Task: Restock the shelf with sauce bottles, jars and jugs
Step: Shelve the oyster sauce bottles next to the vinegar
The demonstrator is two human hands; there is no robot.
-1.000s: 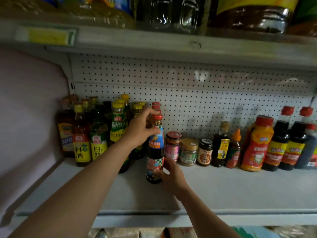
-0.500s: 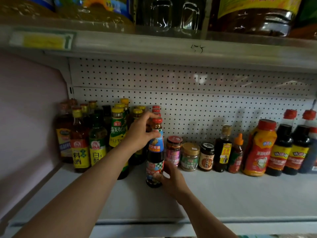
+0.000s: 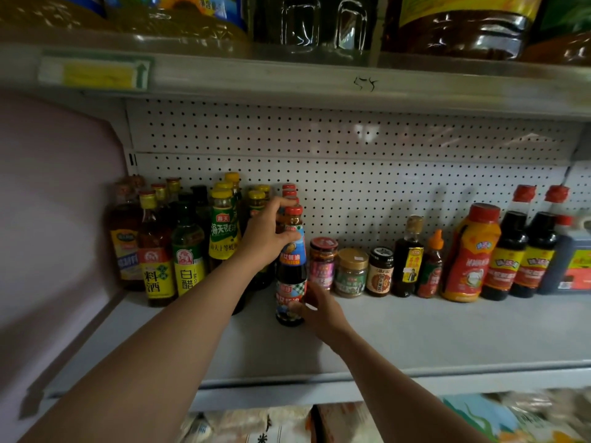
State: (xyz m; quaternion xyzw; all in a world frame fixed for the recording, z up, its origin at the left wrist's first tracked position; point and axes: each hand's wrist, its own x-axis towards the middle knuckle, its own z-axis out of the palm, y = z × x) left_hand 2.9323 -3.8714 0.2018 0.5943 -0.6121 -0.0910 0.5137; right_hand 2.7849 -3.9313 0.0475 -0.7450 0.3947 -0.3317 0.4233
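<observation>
A dark oyster sauce bottle [image 3: 290,266] with a red cap and blue label stands upright on the grey shelf [image 3: 415,334], in front of more red-capped bottles. My left hand [image 3: 263,235] grips its neck and shoulder from the left. Lower down, my right hand [image 3: 321,310] holds the bottle's base from the right with curled fingers. Left of it stand vinegar and cooking wine bottles [image 3: 156,251] and a green-labelled bottle [image 3: 224,231]. To the right is a row of jars [image 3: 323,262] by the pegboard.
Further right stand a small dark bottle [image 3: 409,257], an orange squeeze bottle [image 3: 468,254], soy sauce bottles [image 3: 511,251] and a dark jug [image 3: 572,257]. Large oil jugs [image 3: 460,24] sit on the upper shelf. A pink wall [image 3: 54,203] closes the left side. Packets [image 3: 287,426] lie below.
Both hands keep their hold on the oyster sauce bottle, which stays upright in the same spot. Only the camera has shifted slightly.
</observation>
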